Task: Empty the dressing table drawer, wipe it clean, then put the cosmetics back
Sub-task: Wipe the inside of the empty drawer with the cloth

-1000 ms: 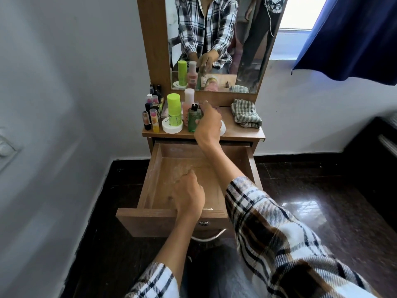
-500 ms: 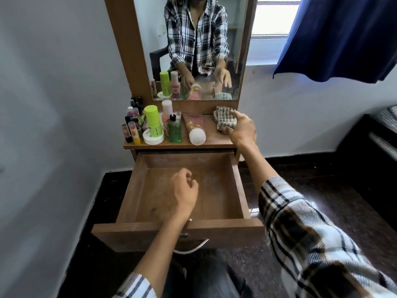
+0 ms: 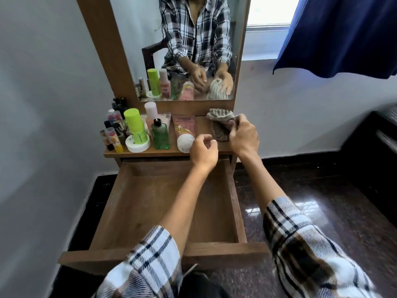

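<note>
The wooden drawer [image 3: 234,203] is pulled fully out and holds nothing; its bottom looks dusty. My right hand [image 3: 243,137] grips a striped grey cloth [image 3: 219,119] lifted off the right end of the dressing table top [image 3: 203,125]. My left hand [image 3: 204,150] hovers over the drawer's back edge, fingers loosely curled, holding nothing. On the left of the top stand the cosmetics: a lime-green bottle [image 3: 134,123] on a white jar [image 3: 137,145], a green bottle [image 3: 160,135], a pink tube [image 3: 184,132] lying flat, and several small lipsticks [image 3: 110,136].
A mirror [image 3: 193,48] in a wooden frame rises behind the table top. A white wall runs along the left. A dark blue curtain [image 3: 343,35] hangs at the upper right, with dark furniture [image 3: 373,151] by the right edge and glossy dark floor [image 3: 300,190] below.
My right hand went from the bottles to the cloth on the right and has picked it up. My left hand rose from the drawer's front toward the table top.
</note>
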Demonstrator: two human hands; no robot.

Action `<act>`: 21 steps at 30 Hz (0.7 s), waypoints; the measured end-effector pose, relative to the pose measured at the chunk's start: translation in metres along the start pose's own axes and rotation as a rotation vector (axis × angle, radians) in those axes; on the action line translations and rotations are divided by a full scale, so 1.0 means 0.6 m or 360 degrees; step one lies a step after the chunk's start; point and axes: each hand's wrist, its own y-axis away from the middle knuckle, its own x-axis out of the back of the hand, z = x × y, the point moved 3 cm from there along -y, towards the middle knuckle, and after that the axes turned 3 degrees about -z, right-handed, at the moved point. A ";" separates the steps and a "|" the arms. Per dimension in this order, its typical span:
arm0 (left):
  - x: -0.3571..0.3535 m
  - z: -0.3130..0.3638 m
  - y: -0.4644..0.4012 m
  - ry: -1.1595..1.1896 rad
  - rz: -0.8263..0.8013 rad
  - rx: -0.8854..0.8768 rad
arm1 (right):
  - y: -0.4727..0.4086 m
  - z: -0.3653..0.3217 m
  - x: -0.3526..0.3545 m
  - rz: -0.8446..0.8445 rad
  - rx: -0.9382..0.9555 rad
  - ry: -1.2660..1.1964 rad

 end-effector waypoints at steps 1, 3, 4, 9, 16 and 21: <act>-0.003 -0.001 0.001 0.0053 -0.0025 0.0037 | 0.003 0.005 0.007 0.0038 -0.0079 -0.0179; -0.011 -0.001 0.008 0.0213 -0.0094 0.0150 | 0.014 0.015 0.021 0.0069 -0.0268 -0.0564; -0.013 0.000 0.014 0.0307 -0.0124 0.0211 | 0.022 0.019 0.029 0.0057 -0.0384 -0.0737; -0.007 0.005 0.065 0.0429 -0.0187 0.0297 | 0.098 0.010 0.068 -0.0103 -0.0901 -0.1983; 0.048 -0.012 0.221 0.1067 -0.0716 0.0861 | 0.238 -0.016 0.103 -0.0685 -0.1050 -0.2612; 0.095 -0.044 0.293 0.1746 -0.0727 0.0892 | 0.309 -0.016 0.085 -0.0704 -0.1296 -0.2423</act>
